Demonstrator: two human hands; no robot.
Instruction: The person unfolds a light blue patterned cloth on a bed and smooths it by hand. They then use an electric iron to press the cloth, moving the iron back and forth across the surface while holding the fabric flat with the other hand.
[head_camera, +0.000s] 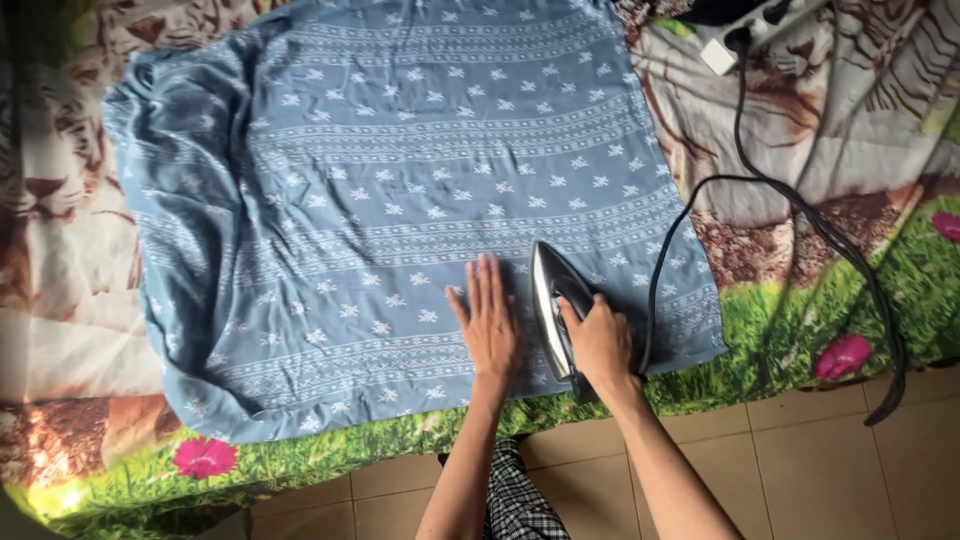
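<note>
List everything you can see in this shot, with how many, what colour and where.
cloth: one, blue with white pattern, spread over the blanket
clothes iron: one, silver and black, tilted on the cloth's near right part
cord: one, black, from iron to power strip
power strip: one, white, top right
blanket: one, tiger and grass print, under the cloth
floor tiles: tan, bottom
left hand: flat on the cloth beside the iron
right hand: gripping the iron's handle

Left hand flat on blue patterned cloth, right hand gripping iron; black cord trailing
</note>
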